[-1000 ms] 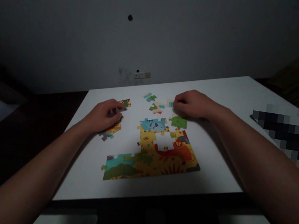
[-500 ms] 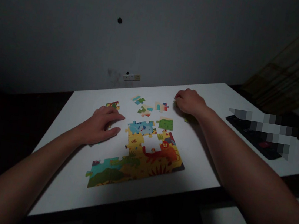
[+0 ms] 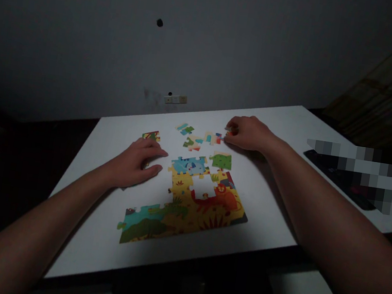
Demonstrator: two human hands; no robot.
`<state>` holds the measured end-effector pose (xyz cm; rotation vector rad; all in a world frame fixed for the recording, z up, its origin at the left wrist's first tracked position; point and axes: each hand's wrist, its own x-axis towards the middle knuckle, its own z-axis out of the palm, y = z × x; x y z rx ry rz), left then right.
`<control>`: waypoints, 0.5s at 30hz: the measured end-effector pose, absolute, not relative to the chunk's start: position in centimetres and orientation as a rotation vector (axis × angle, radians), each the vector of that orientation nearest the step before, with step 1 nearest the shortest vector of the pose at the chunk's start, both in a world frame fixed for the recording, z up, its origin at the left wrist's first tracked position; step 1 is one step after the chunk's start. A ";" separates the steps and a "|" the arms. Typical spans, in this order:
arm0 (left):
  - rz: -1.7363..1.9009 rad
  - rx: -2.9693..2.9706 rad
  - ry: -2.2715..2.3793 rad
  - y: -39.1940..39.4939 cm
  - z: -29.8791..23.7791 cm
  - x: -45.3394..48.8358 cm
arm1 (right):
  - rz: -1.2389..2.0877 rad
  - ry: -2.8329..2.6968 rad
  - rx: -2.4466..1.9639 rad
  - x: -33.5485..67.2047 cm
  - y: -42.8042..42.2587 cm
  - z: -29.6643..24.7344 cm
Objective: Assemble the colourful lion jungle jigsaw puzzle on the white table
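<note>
From the head view, a person's right hand (image 3: 252, 132) curls narrowly around a partly hidden, orange-tinged piece (image 3: 233, 130), its grip impossible to confirm, while the left hand (image 3: 133, 159) rests with thumb and forefinger wide apart. On the white table (image 3: 93, 244), a green puzzle piece (image 3: 222, 160), its long axis hard to tell, lies just on the near side of the right fingertips, the closer hand, by the far edge of the partly joined jigsaw (image 3: 180, 213).

- Jigsaw puzzle (image 3: 187, 205): lower centre, on the worktop (image 3: 270, 214)
- Loose jigsaw pieces (image 3: 222, 160): centre, behind it
- Left hand (image 3: 137, 164): left of centre
- Right hand (image 3: 250, 133): right of centre
</note>
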<state>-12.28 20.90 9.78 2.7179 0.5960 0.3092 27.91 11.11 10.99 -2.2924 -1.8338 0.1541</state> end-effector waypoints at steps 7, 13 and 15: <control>0.308 2.704 0.601 20.9 9.8 -12.4 | -0.019 -1.716 -2.133 27.8 11.0 11.4; 0.303 2.694 0.597 21.0 9.8 -12.5 | -0.043 -1.615 -2.069 28.1 11.2 11.9; 0.306 2.697 0.588 21.0 9.7 -12.5 | -0.044 -1.581 -2.040 28.2 11.4 11.8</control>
